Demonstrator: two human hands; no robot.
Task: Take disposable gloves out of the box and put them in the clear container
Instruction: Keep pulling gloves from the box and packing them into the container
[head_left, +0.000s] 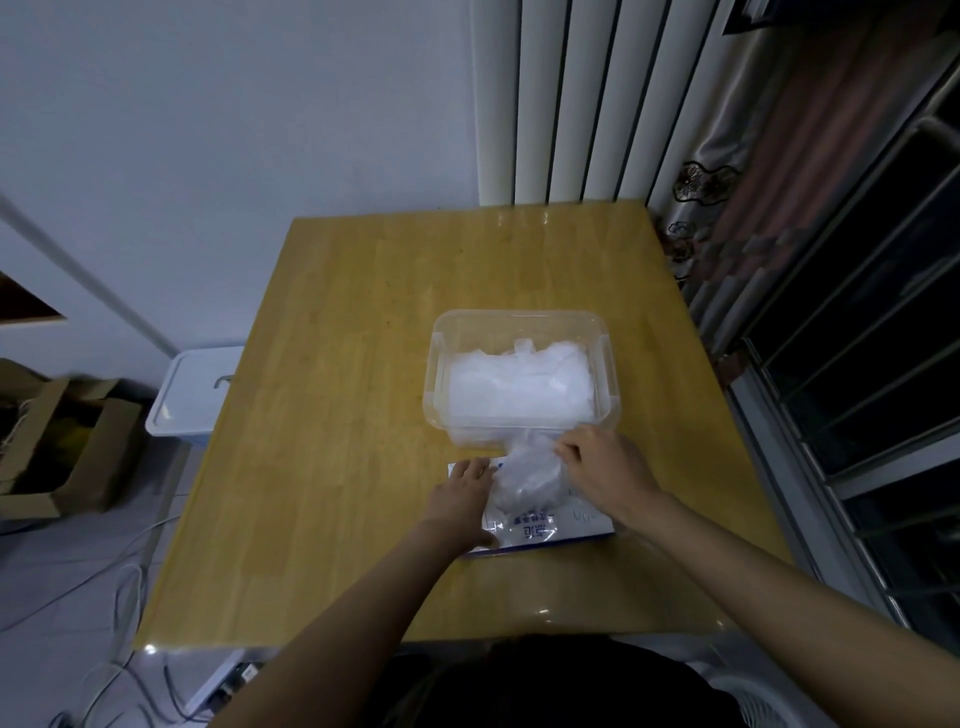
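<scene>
filmy plastic wad of gloves (530, 478) half out of box (540, 532), bulging up between my hands; box flat on tabletop (337, 415), just this side of clear container (441, 364). right hand (605, 465) fingers (569, 447) curled, pinching wad's far edge; left hand (462, 493) flat, fingers straight, pressing box top. pin box firmly, draw wad up slowly so film neither tears nor drags box, then lift over near rim onto pile (519, 384) inside

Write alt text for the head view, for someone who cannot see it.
The right hand pinches a wad of clear gloves over the box, where the left hand rests, on a wooden table. Just beyond, a clear container holds a pile of gloves.
</scene>
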